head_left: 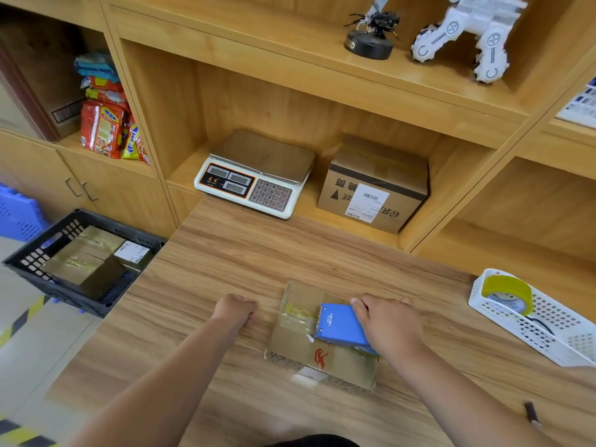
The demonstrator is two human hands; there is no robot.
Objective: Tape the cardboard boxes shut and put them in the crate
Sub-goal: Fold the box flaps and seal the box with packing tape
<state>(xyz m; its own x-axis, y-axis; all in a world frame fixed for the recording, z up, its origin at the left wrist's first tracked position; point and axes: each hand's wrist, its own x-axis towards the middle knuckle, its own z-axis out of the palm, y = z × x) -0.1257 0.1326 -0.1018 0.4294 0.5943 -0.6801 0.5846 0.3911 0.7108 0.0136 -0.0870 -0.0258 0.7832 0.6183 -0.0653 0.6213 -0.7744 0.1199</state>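
Crate, black and slatted, sits just off the tabletop's left edge, low enough that a finished box can be dropped in with a short reach. Taped boxes already lie inside.

Next, the left hand rests on the wood just left of the cardboard box. Its fingers are curled into a fist and hold nothing that shows. It seems parked there to brace the person, or to stop the box if it slides.

The box lies near the tabletop's front edge, about midway along it, with clear tape glinting across its top. On that top the right hand grips a blue tape dispenser. The fingers are wrapped over its far end, probably pressing it down so the strip sticks along the seam. This looks like the taping step, with the move to the crate not yet begun.

By the right edge a white basket holds a spare yellow tape roll within reach.
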